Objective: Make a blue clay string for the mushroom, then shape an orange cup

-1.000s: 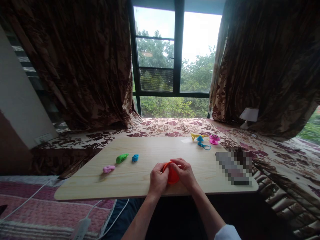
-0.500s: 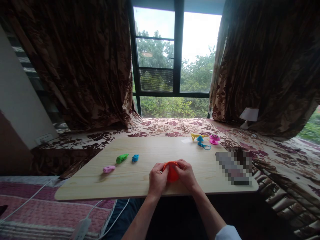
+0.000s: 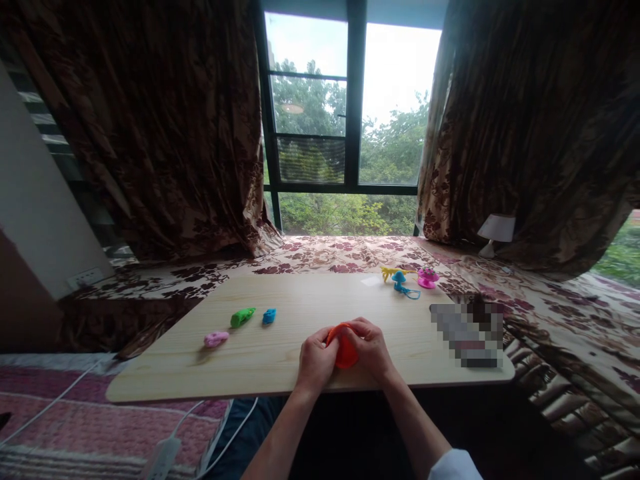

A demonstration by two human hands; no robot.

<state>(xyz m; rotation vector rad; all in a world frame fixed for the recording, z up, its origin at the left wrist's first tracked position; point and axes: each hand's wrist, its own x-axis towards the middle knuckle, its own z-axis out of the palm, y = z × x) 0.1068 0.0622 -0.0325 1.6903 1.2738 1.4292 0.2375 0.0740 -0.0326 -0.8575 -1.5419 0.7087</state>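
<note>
Between my two hands is an orange bowl-shaped piece (image 3: 347, 353), probably modelling clay, held near the front edge of the light wooden table (image 3: 290, 363). My left hand (image 3: 319, 357) is closed on its left rim, the thumb pressing at the inside. My right hand (image 3: 371, 347) pinches the right side of the rim with thumb and fingers. Its underside is hidden by the hands, and I cannot tell whether it touches the tabletop.
Left lie a pink piece (image 3: 216, 339), a green piece (image 3: 243, 317) and a small blue piece (image 3: 269, 316). Far right are a blue mushroom shape (image 3: 399, 281), a yellow branching piece (image 3: 388, 274) and a magenta shape (image 3: 428, 277). A blurred-out object (image 3: 465, 337) lies at the right edge.
My thumbs and fingers have shifted slightly on the orange bowl-shaped piece, and its rim looks narrower between them. Both hands keep hold of it. The other pieces stay in place.
</note>
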